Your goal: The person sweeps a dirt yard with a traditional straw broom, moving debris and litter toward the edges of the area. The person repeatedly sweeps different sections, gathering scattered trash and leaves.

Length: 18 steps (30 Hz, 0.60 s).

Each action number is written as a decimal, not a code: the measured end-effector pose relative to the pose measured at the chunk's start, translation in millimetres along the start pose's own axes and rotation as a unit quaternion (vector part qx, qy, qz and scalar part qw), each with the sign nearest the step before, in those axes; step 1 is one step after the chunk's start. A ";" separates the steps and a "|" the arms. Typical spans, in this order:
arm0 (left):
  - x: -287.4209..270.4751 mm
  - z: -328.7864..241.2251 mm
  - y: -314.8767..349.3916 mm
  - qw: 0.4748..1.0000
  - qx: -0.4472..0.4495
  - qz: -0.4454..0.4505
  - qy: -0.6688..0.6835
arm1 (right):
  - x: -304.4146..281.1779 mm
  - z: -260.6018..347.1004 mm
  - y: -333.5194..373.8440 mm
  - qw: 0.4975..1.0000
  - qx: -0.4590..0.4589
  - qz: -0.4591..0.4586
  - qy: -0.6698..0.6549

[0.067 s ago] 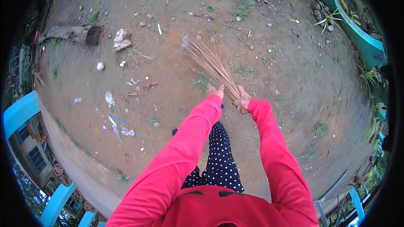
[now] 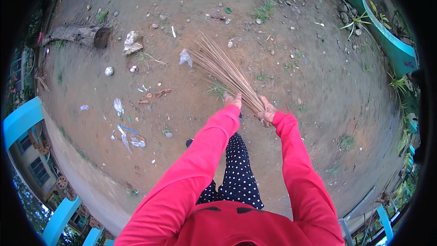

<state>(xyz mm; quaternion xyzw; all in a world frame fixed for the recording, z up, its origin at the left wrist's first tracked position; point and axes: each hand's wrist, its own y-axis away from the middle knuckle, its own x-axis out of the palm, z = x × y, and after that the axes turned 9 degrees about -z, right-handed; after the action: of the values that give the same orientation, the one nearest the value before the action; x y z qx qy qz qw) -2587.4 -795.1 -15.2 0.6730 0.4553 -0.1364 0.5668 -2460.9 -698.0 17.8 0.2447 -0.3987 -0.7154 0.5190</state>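
A stick broom [image 2: 227, 70] of long thin brown ribs slants from my hands toward the far left, its loose tips fanned over the dirt. My right hand [image 2: 267, 110] is closed round the bundled butt end. Slightly farther along the ribs, my left hand [image 2: 233, 100] grips the bundle from its left side; some of its fingers are hidden behind the broom. A crumpled clear plastic piece [image 2: 185, 58] lies right beside the fanned tips. A small pale scrap [image 2: 230, 44] rests just beyond the ribs.
Plastic litter [image 2: 132, 140] and wrappers lie scattered on the left. Farther off are a hollow log [image 2: 82, 35], a pale rock [image 2: 133, 43] and a round ball-like thing [image 2: 109, 71]. A curved teal planter wall [image 2: 387, 36] bounds the far right. Grass tufts [image 2: 347, 141] dot the ground.
The broom's tips have swept a little to the left. The plastic piece has slid left and nearer, out from the tips, and the pale scrap now shows. Both hands keep their grip.
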 end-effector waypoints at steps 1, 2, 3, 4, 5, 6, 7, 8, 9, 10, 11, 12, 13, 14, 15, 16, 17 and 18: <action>-2.5 2.8 1.3 0.998 0.051 0.003 0.037 | -8.7 -3.2 12.9 0.993 -0.112 0.012 -0.021; -2.2 1.6 2.3 0.996 0.081 -0.014 0.045 | -15.9 -6.4 20.6 0.991 -0.130 -0.033 0.024; -0.9 -1.7 2.6 0.994 0.095 -0.025 0.041 | -25.8 -6.0 23.4 0.980 -0.179 -0.068 0.055; 1.4 -5.0 3.0 0.989 0.120 -0.027 0.085 | -32.8 -4.9 21.6 0.970 -0.193 -0.104 0.101; 4.5 -10.5 0.9 0.984 0.129 -0.025 0.118 | -36.0 -0.7 12.5 0.965 -0.226 -0.127 0.046; 6.8 -14.4 -1.4 0.980 0.124 -0.008 0.152 | -44.4 8.9 -4.1 0.962 -0.224 -0.154 0.006; 9.2 -19.5 -7.1 0.977 0.130 -0.016 0.171 | -51.5 19.6 -22.2 0.962 -0.203 -0.179 -0.038; 9.1 -20.9 -12.2 0.975 0.118 -0.008 0.191 | -52.9 31.7 -44.5 0.959 -0.173 -0.213 -0.071; 9.0 -23.7 -20.8 0.961 0.146 -0.011 0.235 | -54.8 48.6 -75.8 0.954 -0.129 -0.247 -0.108; 5.6 -22.1 -27.6 0.973 0.106 -0.008 0.204 | -43.9 61.0 -102.4 0.958 -0.102 -0.252 -0.089; 1.7 -21.6 -36.3 0.975 0.103 -0.016 0.196 | -30.3 69.3 -123.5 0.958 -0.059 -0.273 -0.061; -4.4 -18.5 -43.5 0.978 0.096 -0.009 0.182 | -14.9 71.4 -135.1 0.973 -0.063 -0.221 0.025; -10.8 -16.0 -49.9 0.978 0.060 -0.016 0.198 | -0.4 73.6 -143.6 0.974 -0.022 -0.188 0.128; -17.5 -14.5 -55.1 0.978 0.020 -0.009 0.209 | 8.9 73.9 -144.6 0.984 -0.093 -0.115 0.099; -24.5 -12.4 -57.5 0.975 -0.053 0.003 0.214 | 19.7 71.8 -139.5 0.988 -0.109 -0.051 0.096; -30.4 -12.5 -58.0 0.983 -0.018 -0.021 0.182 | 26.4 71.3 -131.3 0.992 -0.116 0.003 0.043; -36.3 -12.4 -55.7 0.989 -0.013 -0.039 0.144 | 29.9 70.3 -118.9 0.995 -0.082 0.048 0.002; -41.1 -14.7 -52.0 0.992 -0.009 -0.070 0.102 | 34.3 70.8 -105.0 0.990 -0.124 0.066 0.024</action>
<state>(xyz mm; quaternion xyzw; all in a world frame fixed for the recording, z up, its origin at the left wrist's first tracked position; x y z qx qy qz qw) -2654.6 -803.9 -14.9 0.6446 0.5580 -0.1022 0.5126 -2584.2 -692.8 -26.8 0.1692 -0.3097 -0.7175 0.6005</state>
